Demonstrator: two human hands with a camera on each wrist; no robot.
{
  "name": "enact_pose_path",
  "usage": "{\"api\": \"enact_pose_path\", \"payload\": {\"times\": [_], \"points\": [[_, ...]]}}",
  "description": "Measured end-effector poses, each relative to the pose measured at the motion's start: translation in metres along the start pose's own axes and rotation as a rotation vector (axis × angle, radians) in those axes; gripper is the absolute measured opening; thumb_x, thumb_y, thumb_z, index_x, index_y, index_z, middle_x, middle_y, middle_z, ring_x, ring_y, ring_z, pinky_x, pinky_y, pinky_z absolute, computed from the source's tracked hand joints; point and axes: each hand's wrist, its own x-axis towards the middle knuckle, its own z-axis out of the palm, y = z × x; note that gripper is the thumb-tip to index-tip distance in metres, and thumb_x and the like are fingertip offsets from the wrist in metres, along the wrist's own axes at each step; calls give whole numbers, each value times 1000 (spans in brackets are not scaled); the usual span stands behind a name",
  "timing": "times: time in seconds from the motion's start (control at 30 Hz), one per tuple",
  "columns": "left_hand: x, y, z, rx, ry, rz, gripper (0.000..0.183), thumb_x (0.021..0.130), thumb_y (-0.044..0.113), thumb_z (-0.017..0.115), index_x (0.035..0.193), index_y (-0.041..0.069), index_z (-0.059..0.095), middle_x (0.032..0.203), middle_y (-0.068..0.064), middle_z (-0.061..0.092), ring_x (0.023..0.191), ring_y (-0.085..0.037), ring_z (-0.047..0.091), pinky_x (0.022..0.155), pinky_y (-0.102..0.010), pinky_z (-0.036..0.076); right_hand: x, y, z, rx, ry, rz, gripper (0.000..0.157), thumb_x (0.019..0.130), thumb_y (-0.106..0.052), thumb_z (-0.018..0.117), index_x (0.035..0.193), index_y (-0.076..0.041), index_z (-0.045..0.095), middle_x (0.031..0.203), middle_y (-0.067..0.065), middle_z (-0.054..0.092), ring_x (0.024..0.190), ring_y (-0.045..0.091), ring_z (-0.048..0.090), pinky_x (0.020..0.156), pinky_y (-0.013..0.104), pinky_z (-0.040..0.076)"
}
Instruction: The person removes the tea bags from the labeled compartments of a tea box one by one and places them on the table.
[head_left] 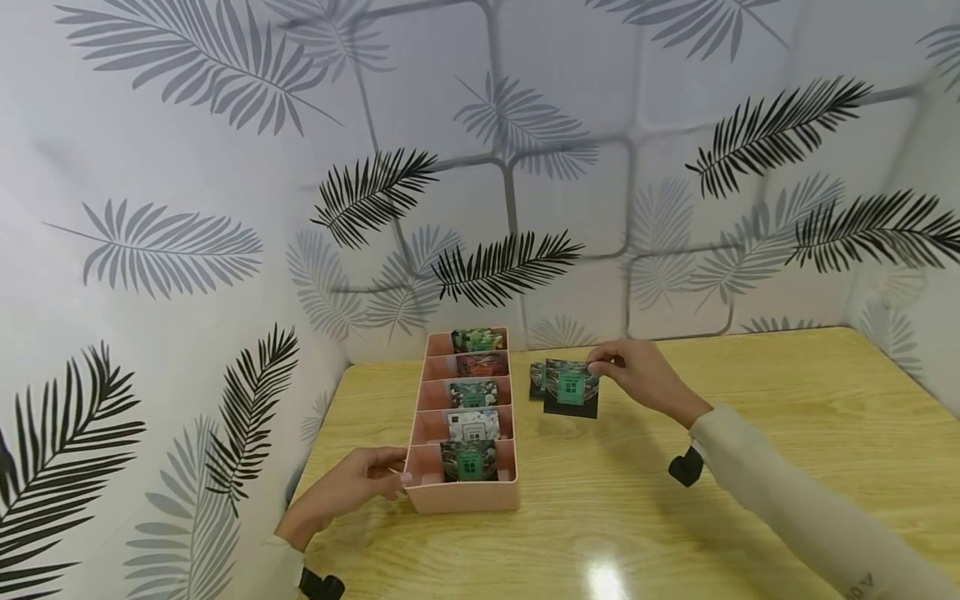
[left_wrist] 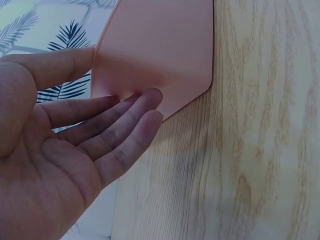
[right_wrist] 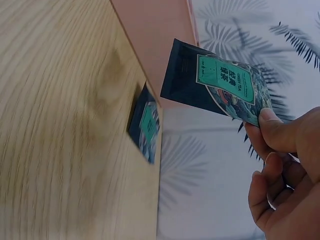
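Observation:
My right hand [head_left: 637,373] pinches a dark tea sachet [head_left: 572,388] by its top corner, between thumb and fingers. In the right wrist view, its green label [right_wrist: 226,77] reads "GREEN TEA". Another dark sachet [right_wrist: 145,125] lies on the table, partly behind the held one in the head view. My left hand [head_left: 358,485] holds the pink divided box [head_left: 465,498] at its front left, thumb at the rim. In the left wrist view the fingers [left_wrist: 132,135] lie against the outer wall [left_wrist: 160,45]. The front compartment contains a dark sachet with a green label [head_left: 469,462].
Behind it, the other compartments hold a white sachet [head_left: 474,426], a dark floral one [head_left: 473,393], a reddish one [head_left: 482,365] and a green one [head_left: 477,339]. The wood-grain table [head_left: 600,500] meets a leaf-patterned backdrop [head_left: 570,292] behind the box.

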Motion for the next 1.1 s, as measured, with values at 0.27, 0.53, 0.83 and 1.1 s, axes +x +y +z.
{"api": "enact_pose_path", "payload": {"times": [0.27, 0.53, 0.83, 1.1], "points": [[1, -1, 0, -2, 5, -3, 66, 103, 30, 66, 151, -9, 43, 144, -26, 55, 107, -27, 68, 90, -50, 58, -7, 33, -9, -42, -37, 52, 12, 99, -11, 70, 107, -6, 78, 100, 5, 74, 84, 20, 67, 75, 43, 57], [1, 0, -1, -21, -7, -3, 65, 104, 29, 65, 152, -9, 42, 143, -26, 55, 106, -28, 68, 91, -52, 57, -10, 61, -12, -59, -79, 100, 13, 99, -10, 70, 106, -2, 77, 98, 8, 75, 85, 24, 69, 75, 46, 58], [-1, 0, -1, -12, -11, -1, 65, 104, 29, 64, 152, -9, 42, 143, -27, 55, 107, -28, 68, 91, -51, 57, -4, 83, -5, -103, -69, 107, 11, 98, -10, 71, 102, -3, 78, 92, 6, 74, 75, 17, 63, 65, 38, 52], [-1, 1, -1, -32, -2, -30, 66, 104, 29, 65, 153, -8, 41, 150, -27, 49, 110, -27, 66, 92, -51, 57, 8, 94, 4, -143, -37, 105, 7, 96, -9, 74, 97, -4, 79, 89, 5, 74, 81, 23, 67, 74, 47, 55]]}}
